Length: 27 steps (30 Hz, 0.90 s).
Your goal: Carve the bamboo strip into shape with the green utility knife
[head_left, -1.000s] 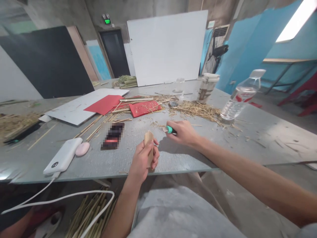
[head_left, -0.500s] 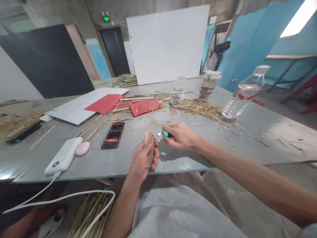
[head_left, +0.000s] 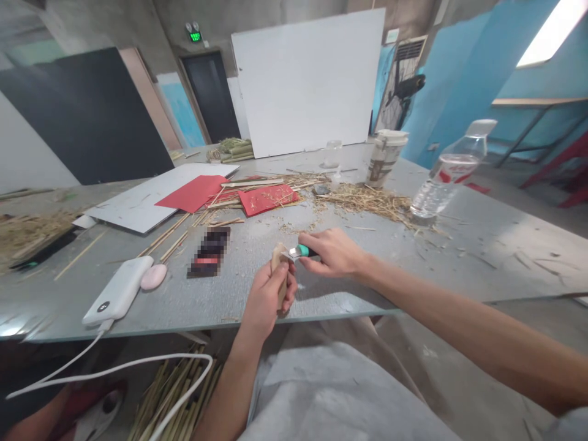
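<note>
My left hand [head_left: 267,297] grips a short tan piece of bamboo [head_left: 278,257], held upright over the near edge of the grey table [head_left: 459,257]. My right hand [head_left: 334,252] holds a small knife with a teal handle [head_left: 299,251]. Its blade tip touches the top of the bamboo piece.
A white power bank [head_left: 117,290] with a cable and a pink oval object [head_left: 153,275] lie at the left. Red paper sheets [head_left: 267,198], bamboo strips and straw shavings [head_left: 372,201] cover the middle. A water bottle [head_left: 444,174] and a cup [head_left: 384,157] stand at the right. Bamboo sticks [head_left: 169,392] lie under the table.
My right hand has brought the knife leftward from the tabletop to the top of the bamboo piece. My left hand has stayed nearly still.
</note>
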### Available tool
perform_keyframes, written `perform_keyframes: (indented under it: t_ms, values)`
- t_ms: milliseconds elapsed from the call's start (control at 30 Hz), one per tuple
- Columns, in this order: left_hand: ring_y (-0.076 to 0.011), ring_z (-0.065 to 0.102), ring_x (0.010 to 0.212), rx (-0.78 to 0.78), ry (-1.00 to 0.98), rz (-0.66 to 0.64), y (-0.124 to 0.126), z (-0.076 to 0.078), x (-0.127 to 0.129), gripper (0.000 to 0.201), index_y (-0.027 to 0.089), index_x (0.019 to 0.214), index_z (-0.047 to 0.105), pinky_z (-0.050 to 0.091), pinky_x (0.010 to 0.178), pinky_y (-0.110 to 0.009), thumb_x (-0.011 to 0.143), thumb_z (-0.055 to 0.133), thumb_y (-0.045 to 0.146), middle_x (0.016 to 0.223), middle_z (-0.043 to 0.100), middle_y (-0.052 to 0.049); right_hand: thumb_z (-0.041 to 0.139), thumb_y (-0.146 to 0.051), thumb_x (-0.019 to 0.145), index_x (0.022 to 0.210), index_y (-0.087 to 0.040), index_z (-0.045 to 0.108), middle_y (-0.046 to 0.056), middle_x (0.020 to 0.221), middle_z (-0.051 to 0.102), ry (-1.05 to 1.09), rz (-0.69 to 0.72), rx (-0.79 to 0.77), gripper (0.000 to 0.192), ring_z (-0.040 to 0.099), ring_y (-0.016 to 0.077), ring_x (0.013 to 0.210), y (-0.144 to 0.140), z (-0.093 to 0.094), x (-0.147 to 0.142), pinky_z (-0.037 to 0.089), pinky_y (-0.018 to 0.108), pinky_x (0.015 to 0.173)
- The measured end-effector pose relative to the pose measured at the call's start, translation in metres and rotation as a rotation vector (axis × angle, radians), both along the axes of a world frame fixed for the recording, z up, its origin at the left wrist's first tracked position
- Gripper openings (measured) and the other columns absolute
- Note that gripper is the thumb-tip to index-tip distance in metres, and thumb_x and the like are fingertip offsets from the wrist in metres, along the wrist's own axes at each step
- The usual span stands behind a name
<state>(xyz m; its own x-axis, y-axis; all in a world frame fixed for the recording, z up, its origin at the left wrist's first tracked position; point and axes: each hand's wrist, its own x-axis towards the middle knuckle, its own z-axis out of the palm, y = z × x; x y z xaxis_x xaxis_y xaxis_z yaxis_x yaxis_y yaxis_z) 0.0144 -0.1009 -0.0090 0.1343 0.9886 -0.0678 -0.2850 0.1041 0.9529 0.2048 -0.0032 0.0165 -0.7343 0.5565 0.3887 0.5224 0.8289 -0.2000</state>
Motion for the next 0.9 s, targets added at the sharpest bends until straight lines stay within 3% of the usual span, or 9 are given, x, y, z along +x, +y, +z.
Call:
perform_keyframes:
  t_ms: [533,900]
  values:
    - [-0.0058,0.034,0.043,0.095,0.216,0.097,0.004,-0.006,0.011,0.028,0.022,0.091,0.053,0.027,0.042,-0.018,0.099,0.061,0.048,0.060,0.047,0.008,0.035,-0.064,0.106,0.093,-0.021,0.061,0.004,0.077,0.064,-0.061,-0.088,0.044,0.052,0.034,0.0152,0.058,-0.005,0.003,-0.003,0.015,0.034,0.060]
    - [-0.0112,0.038,0.052,0.148,0.335,0.187,0.007,-0.014,0.013,0.018,0.023,0.097,0.060,0.025,0.052,-0.023,0.100,0.066,0.040,0.064,0.047,0.006,0.019,-0.074,0.106,0.091,-0.022,0.061,0.005,0.076,0.063,-0.058,-0.122,0.065,0.069,0.038,0.0158,0.057,0.002,-0.007,0.000,0.014,0.034,0.059]
